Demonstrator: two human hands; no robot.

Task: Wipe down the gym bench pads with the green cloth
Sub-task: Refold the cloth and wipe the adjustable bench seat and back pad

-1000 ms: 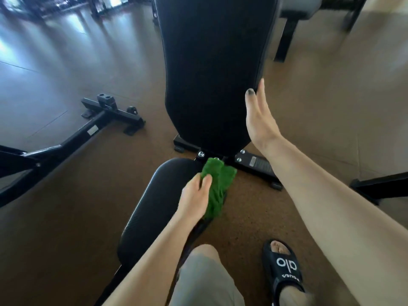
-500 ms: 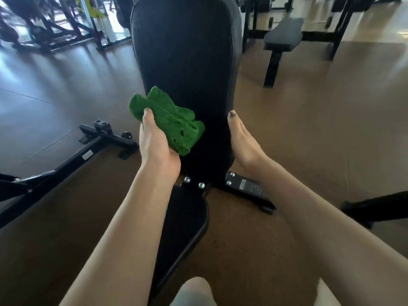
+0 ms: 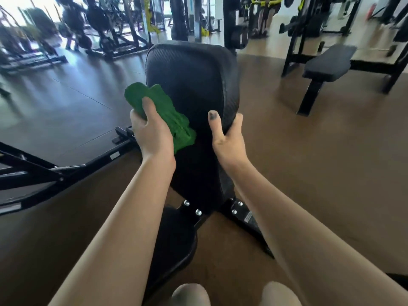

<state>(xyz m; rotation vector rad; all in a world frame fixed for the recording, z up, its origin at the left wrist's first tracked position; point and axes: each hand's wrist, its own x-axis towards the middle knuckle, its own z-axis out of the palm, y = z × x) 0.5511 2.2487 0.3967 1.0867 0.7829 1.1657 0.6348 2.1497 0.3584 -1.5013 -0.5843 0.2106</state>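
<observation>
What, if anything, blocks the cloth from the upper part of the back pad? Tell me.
Nothing visible does. The left hand grips the green cloth against the back pad, whose upper part is bare. The right hand grips the pad's right edge, clear of the cloth.

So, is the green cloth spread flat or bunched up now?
Bunched up: the green terry cloth shows thick folds, gripped in the left hand against the black padded backrest.

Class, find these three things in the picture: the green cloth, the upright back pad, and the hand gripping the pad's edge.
green cloth (image 3: 170, 113): head view, on the bunched middle of the cloth.
back pad (image 3: 194, 76): head view, on its bare upper face.
right hand (image 3: 227, 140): head view, on the back of the hand.
</observation>
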